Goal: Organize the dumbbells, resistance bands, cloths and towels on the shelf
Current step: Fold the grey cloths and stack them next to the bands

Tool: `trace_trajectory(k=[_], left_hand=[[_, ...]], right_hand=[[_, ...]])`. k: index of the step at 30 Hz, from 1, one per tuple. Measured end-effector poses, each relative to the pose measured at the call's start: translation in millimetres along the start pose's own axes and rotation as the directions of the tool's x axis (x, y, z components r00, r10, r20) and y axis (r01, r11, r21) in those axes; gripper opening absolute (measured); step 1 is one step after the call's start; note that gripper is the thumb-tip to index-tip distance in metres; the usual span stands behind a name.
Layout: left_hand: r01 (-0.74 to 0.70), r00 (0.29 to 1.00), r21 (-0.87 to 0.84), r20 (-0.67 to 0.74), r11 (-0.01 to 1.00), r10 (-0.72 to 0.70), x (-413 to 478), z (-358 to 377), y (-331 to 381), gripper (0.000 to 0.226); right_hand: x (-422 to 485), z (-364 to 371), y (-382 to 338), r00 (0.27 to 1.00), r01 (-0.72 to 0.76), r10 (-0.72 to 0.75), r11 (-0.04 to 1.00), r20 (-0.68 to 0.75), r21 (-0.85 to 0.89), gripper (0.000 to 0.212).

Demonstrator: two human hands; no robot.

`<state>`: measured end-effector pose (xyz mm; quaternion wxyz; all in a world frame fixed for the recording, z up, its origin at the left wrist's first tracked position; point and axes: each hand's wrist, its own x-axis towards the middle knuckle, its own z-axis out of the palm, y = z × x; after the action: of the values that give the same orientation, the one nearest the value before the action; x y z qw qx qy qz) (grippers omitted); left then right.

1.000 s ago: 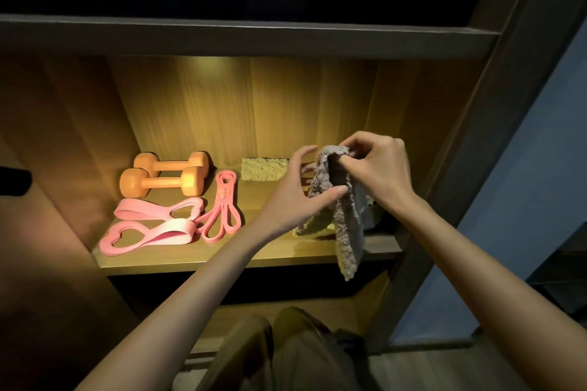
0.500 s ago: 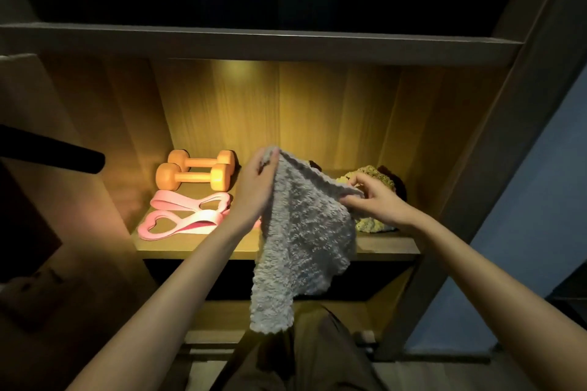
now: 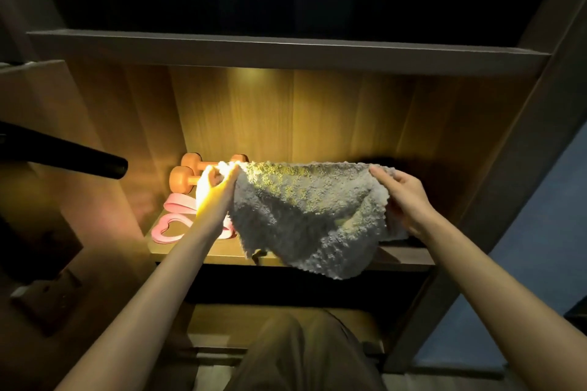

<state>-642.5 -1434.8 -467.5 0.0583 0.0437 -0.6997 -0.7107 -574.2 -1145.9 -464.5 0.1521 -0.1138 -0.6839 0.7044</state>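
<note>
A grey fluffy towel (image 3: 305, 216) hangs spread out wide in front of the lit shelf (image 3: 197, 252). My left hand (image 3: 216, 190) pinches its upper left corner and my right hand (image 3: 403, 197) pinches its upper right corner. Two orange dumbbells (image 3: 182, 181) lie at the shelf's back left, partly behind my left hand. Pink resistance bands (image 3: 170, 228) lie in front of them near the shelf's edge. The towel hides the middle and right of the shelf.
A shelf board (image 3: 286, 51) runs overhead and a dark upright post (image 3: 476, 216) bounds the right side. A black bar (image 3: 73, 157) juts in from the left. My knee (image 3: 301, 355) is below, in front of a lower shelf.
My hands have moved apart and pulled the towel from a narrow hanging drape into a wide spread sheet. The view has come closer to the shelf.
</note>
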Motion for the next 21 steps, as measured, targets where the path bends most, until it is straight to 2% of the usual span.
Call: trace_trajectory(k=[1, 3, 5, 7, 8, 11, 14, 17, 21], left_hand=[[0.033, 0.999, -0.007, 0.001, 0.999, -0.033, 1, 1, 1, 0.066], [0.072, 0.997, 0.015, 0.02, 0.997, -0.073, 1, 2, 2, 0.067], [0.13, 0.983, 0.034, 0.128, 0.991, -0.133, -7, 5, 4, 0.052], [0.169, 0.959, 0.071, 0.22, 0.983, -0.18, -14, 11, 5, 0.026], [0.166, 0.949, 0.091, 0.257, 0.982, -0.184, -18, 14, 6, 0.022], [0.118, 0.917, 0.142, 0.365, 0.983, -0.163, -25, 26, 7, 0.033], [0.076, 0.901, 0.088, 0.42, 0.993, -0.107, -33, 35, 9, 0.029], [-0.028, 0.898, 0.037, 0.44, 0.999, 0.009, -39, 43, 9, 0.016], [-0.051, 0.902, 0.006, 0.429, 0.999, 0.044, -46, 51, 8, 0.021]], right_hand=[[3, 2, -1, 1.0, -0.008, 0.009, 1.0, -0.022, 0.028, 0.017], [6, 5, 1, 0.995, 0.026, -0.03, 0.998, -0.094, -0.051, 0.021], [6, 12, 3, 0.991, 0.033, -0.053, 0.987, -0.125, -0.16, 0.027], [2, 24, 2, 0.998, 0.016, -0.027, 0.984, -0.058, -0.18, 0.027], [-3, 31, 0, 1.0, 0.003, -0.003, 0.988, -0.002, -0.154, 0.025], [-15, 47, -7, 0.994, -0.04, 0.046, 0.997, 0.103, -0.067, 0.022], [-23, 58, -7, 0.991, 0.077, -0.061, 0.987, 0.118, -0.14, 0.02], [-27, 65, -4, 0.971, 0.237, -0.234, 0.923, 0.045, -0.302, 0.02], [-27, 66, -1, 0.942, 0.302, -0.333, 0.89, -0.036, -0.342, 0.022]])
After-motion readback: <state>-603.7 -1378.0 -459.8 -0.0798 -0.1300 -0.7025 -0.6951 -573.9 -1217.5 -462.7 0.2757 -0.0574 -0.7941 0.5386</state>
